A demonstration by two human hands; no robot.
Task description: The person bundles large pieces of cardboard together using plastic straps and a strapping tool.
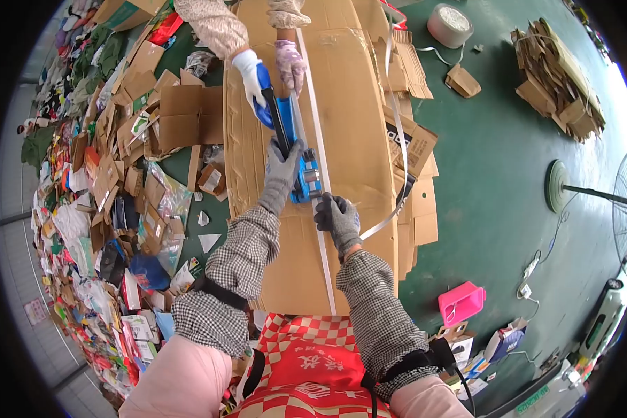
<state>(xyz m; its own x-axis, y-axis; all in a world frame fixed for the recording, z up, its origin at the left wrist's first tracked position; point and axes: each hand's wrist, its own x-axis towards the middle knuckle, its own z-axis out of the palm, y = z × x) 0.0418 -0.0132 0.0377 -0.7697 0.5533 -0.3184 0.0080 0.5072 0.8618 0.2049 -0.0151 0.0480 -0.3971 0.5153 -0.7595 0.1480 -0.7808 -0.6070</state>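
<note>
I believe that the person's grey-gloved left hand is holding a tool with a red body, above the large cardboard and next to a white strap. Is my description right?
Not quite: the tool has a blue body, not red, as the head view shows. The grey-gloved left hand, the large cardboard and the white strap are as you describe.

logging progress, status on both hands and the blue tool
Left hand gripping blue tool. Right hand curled by white strap. Tool on cardboard. Co-worker's gloved hands at far end.
</note>
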